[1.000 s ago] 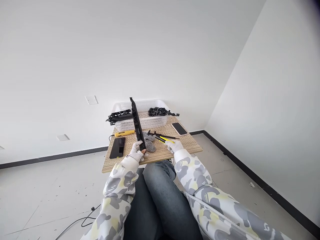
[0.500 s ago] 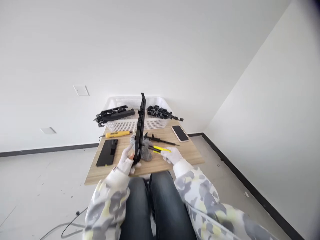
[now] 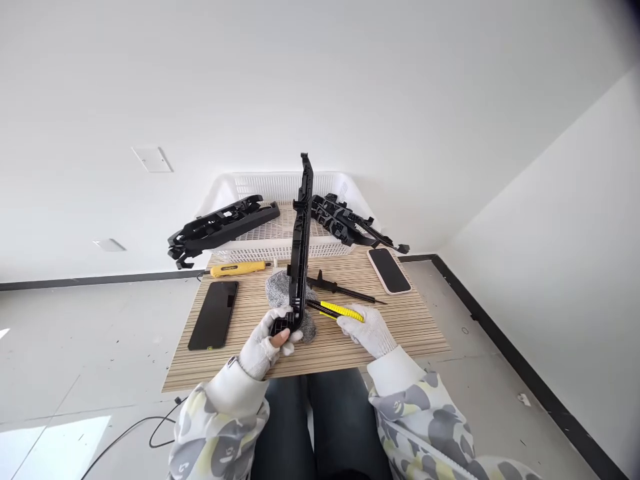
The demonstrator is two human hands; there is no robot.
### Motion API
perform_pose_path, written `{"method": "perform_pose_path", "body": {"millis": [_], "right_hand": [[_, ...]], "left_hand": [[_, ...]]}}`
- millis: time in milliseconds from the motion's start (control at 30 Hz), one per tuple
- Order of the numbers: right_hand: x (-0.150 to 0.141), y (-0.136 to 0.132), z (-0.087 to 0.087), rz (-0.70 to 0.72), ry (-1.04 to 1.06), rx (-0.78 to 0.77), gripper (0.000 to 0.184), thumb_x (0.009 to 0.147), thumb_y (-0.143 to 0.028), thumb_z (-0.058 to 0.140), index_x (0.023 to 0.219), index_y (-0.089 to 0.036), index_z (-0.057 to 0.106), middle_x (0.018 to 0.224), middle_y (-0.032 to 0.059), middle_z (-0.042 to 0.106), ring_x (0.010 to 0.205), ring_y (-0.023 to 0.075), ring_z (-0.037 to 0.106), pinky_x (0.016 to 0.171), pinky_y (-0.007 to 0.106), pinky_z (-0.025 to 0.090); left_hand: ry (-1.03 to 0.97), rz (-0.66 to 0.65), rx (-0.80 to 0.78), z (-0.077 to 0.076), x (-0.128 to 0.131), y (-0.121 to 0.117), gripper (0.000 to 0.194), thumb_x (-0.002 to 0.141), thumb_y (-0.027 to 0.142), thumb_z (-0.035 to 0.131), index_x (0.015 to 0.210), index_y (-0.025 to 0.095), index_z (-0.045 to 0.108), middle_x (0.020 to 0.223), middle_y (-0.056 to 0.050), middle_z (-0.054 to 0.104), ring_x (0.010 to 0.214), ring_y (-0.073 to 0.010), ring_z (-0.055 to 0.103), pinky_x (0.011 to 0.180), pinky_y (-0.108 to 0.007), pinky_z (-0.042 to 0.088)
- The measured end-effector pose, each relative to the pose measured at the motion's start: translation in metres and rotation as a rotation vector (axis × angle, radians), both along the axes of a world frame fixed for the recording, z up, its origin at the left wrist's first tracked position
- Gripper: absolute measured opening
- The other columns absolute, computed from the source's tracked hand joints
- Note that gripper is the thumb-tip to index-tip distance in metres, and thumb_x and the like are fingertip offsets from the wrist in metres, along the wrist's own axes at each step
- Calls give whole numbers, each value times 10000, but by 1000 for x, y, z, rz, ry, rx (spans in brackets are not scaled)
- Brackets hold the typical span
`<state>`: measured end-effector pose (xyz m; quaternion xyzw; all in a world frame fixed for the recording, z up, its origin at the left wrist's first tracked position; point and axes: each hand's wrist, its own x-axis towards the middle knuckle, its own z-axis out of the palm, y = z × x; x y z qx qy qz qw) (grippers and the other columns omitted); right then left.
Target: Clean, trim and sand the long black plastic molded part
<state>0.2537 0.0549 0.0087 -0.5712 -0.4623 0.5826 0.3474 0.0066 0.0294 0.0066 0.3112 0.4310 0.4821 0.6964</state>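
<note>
A: What's in the white basket [image 3: 255,183]?

B: Black plastic pieces, in two groups. The left bundle [image 3: 225,225] slants down over the basket's left side, its lower end poking well out past the rim. The right bundle [image 3: 340,220] slopes the opposite way, one thin end jutting beyond the right side.

A: And the long black part [image 3: 300,247]?

B: It's in the left hand [image 3: 264,343], gripped by its lower end, raised above the near half of the tabletop [image 3: 410,327]. In this view its upper stretch crosses in front of the basket.

A: Which way does it point?

B: Its long axis runs nearly upright in view, the top leaning slightly right. The narrow tip is uppermost; the bottom bends left into the fingers.

A: The other of the hands?

B: The right hand [image 3: 367,330] grasps a yellow-and-black tool [image 3: 343,311], its dark end aimed left at the part's lower section. I can't tell whether they touch.

A: Anything just behind?

B: A grey cloth-like bundle [image 3: 277,288] lies on the tabletop, partly hidden by the part.
</note>
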Motion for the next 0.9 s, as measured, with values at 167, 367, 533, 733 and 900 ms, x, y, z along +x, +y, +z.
{"method": "perform_pose_path", "body": {"millis": [167,367,533,733,900], "right_hand": [[-1,-2,4,-56,103,-26,439,576,-465,754,888,-164,681,500,-47,547,421,81,387,398,219,283],[-5,-11,7,79,120,-55,425,549,-441,768,855,-151,706,485,-45,553,408,67,374,395,218,274],[-8,-11,8,153,57,-13,405,570,-421,794,871,-153,748,515,-44,561,442,70,384,413,223,285],[-9,-11,4,53,31,26,431,527,-434,817,847,-153,749,601,1,644,525,113,477,468,250,376],[-5,-14,3,84,49,25,451,576,-443,809,908,-141,769,563,-20,617,485,93,446,466,243,369]], "left_hand": [[-29,42,-44,-8,0,1,649,575,596,922,974,205,591,813,-23,665,537,-87,578,383,-156,380],[-58,76,22,-15,-1,1,696,511,497,979,1023,217,601,859,-19,693,650,-118,662,495,-174,502],[129,139,138,-14,12,-1,646,512,305,983,1036,202,619,1132,-61,694,997,-231,709,770,-307,627],[291,160,168,-9,21,-1,635,503,306,962,1038,193,640,1250,-104,693,1139,-309,679,804,-342,638],[364,122,145,-9,17,-4,647,523,253,940,1106,183,667,1234,-114,713,957,-298,740,557,-294,632]]}}
